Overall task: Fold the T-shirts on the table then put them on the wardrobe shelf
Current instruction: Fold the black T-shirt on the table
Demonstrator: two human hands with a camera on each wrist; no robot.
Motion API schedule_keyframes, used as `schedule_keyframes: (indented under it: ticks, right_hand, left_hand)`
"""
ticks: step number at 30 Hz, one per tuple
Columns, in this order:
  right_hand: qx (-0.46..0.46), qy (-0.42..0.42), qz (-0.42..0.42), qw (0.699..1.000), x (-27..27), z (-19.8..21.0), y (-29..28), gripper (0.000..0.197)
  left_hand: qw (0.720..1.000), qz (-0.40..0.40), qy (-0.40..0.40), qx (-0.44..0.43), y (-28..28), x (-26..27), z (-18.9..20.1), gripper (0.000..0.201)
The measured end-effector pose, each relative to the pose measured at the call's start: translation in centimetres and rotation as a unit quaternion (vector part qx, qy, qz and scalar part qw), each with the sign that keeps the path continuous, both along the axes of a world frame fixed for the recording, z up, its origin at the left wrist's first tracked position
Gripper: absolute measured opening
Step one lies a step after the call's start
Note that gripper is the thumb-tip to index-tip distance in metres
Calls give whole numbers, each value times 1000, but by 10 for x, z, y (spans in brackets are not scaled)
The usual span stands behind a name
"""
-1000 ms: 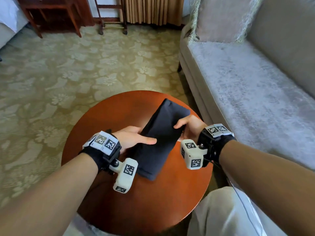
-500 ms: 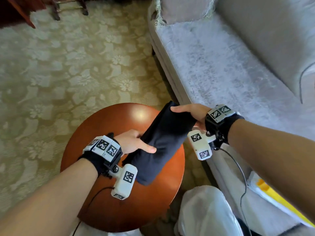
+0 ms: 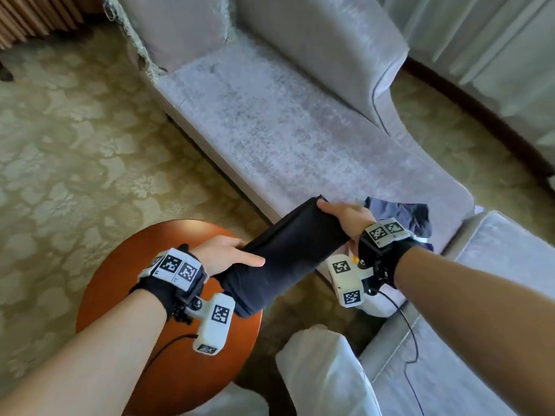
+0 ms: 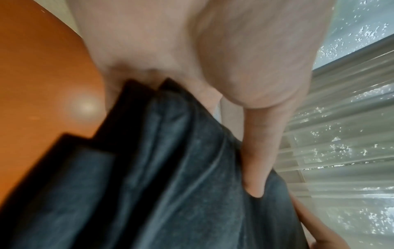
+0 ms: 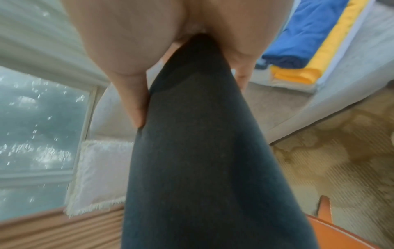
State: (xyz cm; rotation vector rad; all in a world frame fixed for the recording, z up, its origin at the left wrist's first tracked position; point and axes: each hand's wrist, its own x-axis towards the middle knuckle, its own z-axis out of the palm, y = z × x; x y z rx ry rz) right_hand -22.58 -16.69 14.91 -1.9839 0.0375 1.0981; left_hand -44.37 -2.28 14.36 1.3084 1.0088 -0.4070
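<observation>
A folded dark T-shirt [image 3: 285,253] hangs in the air between my two hands, past the right rim of the round wooden table [image 3: 168,355]. My left hand [image 3: 231,256] grips its near end, thumb on top; in the left wrist view the thumb lies along the dark T-shirt [image 4: 170,168]. My right hand [image 3: 342,214] holds the far end over the sofa's edge, with the dark T-shirt [image 5: 202,151] clamped between thumb and fingers. Folded blue and yellow garments [image 5: 302,43] lie on the sofa behind the right hand.
A long grey sofa [image 3: 285,130] runs from the far left to the near right, with a cushion [image 3: 174,28] at its far end. Crumpled blue cloth [image 3: 402,214] lies on it near my right wrist. Patterned carpet [image 3: 75,145] covers the floor; sheer curtains [image 3: 495,49] hang far right.
Both hands have lifted the folded dark T-shirt off the table and carried it right toward the sofa. My view has swung right, bringing the sofa's end and curtains in.
</observation>
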Motion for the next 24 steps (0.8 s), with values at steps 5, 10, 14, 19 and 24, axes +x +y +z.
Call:
schedule_keyframes:
  ticks: [5,10,14,19,24]
  right_hand:
    - [19,14,-123,992,44,-13,-64,36]
    - [17,25,-185,982,99,-35,-138,46]
    - [-1,17,-239,971,137,-45,-191,52]
    - [-3,33,-281,959,180,-56,-238,44]
    - [-21,33,-312,949,200,-81,-272,27]
  left_hand:
    - [1000,-25,-6,17,-30,57,0,27]
    - [990,-91,-22,110,-72,141,-10,17]
    - [983,-96,-31,151,-104,205,-30,34]
    - [978,-124,-34,163,-135,270,-50,36]
    - [975,-174,-42,133,-162,313,-72,26]
